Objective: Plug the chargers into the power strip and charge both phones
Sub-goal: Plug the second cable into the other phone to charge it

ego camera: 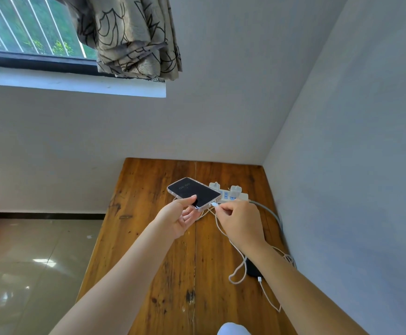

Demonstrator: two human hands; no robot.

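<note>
My left hand (179,220) holds a phone (193,192) with a dark lit screen by its near end, above the wooden table (148,238). My right hand (239,220) pinches the white cable's plug (214,204) right at the phone's bottom edge; whether it is seated I cannot tell. Behind the phone lies a white power strip (242,196) with two white chargers (235,190) standing in it. A second, dark phone (254,270) lies on the table under my right forearm, with a white cable's plug (260,279) at its near end.
White cables (237,269) loop across the table's right side, and the strip's grey cord (273,213) runs along the right wall. Walls close the table at the back and right. A tiled floor lies left, a window and curtain above.
</note>
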